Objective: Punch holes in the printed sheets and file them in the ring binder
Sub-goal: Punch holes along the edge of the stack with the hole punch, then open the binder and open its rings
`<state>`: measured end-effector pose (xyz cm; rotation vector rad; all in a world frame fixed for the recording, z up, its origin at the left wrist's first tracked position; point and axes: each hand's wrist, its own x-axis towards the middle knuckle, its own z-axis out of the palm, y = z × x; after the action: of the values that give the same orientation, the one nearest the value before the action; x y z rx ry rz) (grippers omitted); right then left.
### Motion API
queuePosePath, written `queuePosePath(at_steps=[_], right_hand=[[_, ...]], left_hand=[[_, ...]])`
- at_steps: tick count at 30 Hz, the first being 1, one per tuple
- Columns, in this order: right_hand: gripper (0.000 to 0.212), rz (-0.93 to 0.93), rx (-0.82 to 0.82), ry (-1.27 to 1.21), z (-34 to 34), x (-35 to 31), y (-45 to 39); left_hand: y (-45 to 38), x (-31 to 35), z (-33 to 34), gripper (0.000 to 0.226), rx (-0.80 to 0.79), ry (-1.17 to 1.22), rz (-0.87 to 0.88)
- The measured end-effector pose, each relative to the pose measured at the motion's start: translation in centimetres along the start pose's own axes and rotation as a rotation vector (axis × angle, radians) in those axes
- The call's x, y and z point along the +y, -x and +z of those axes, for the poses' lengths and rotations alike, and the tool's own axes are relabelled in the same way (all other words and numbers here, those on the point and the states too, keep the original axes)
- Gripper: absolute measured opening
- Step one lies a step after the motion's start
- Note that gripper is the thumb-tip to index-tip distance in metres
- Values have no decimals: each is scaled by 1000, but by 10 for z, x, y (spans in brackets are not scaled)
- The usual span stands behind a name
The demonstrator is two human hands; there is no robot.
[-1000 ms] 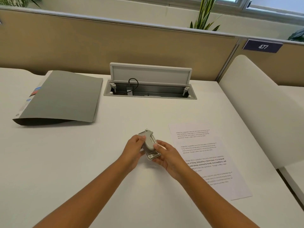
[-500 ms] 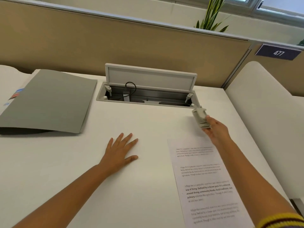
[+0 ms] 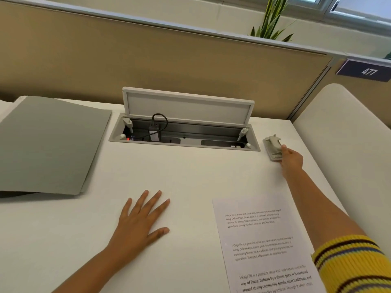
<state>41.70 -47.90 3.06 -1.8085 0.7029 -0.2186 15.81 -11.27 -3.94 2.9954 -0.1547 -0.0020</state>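
White worktop [image 3: 190,176]: my left hand [image 3: 139,223] rests flat, fingers spread. My right hand [image 3: 291,158] grips the small grey metal hole punch [image 3: 273,144] beside the cable hatch [image 3: 184,142].

On the worktop [image 3: 190,176], the ring binder [image 3: 48,144] lies at the far left, closed. To its right, set into the worktop along the back edge, sits the cable box [image 3: 184,138] with its lid [image 3: 188,108] raised; a plug and cable [image 3: 155,129] sit inside at its left end. Just right of the box stands the hole punch [image 3: 273,146], with the right hand [image 3: 291,158] touching its near end. The printed sheet [image 3: 264,244] lies nearer, at the right, under the right forearm. The left hand [image 3: 140,223] rests flat between binder and sheet. A partition [image 3: 148,56] stands behind, a plant [image 3: 273,22] beyond it.
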Motion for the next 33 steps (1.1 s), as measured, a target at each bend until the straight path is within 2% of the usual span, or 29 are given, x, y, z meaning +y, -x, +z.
queuePosePath(at_steps=[5,9,14,15,17,22,25,28,33], right_hand=[[57,-58,53,112,0,-5,9],[53,-140,-14,134,-1,-3,42],[50,-277,-153,156,9,3,112],[49,-302,-185,171,10,5,127],[49,-341,-259,205,12,9,159],[50,-445,-462,281,23,27,240],[49,-478,-548,310,32,38,281],[48,-508,-625,338,40,48,316],[50,-570,-720,482,49,75,356]], left_hand=[[0,2,-2,62,-33,2,3],[3,3,-8,63,-74,39,-10],[-2,-2,-20,90,-150,164,39],[1,-4,-25,88,-160,155,43],[10,-17,-33,62,-143,102,26],[39,-71,-51,31,67,-92,-10],[59,-95,-59,16,100,53,-163],[76,-109,-64,10,166,25,-244],[90,-144,-66,12,215,-159,-183]])
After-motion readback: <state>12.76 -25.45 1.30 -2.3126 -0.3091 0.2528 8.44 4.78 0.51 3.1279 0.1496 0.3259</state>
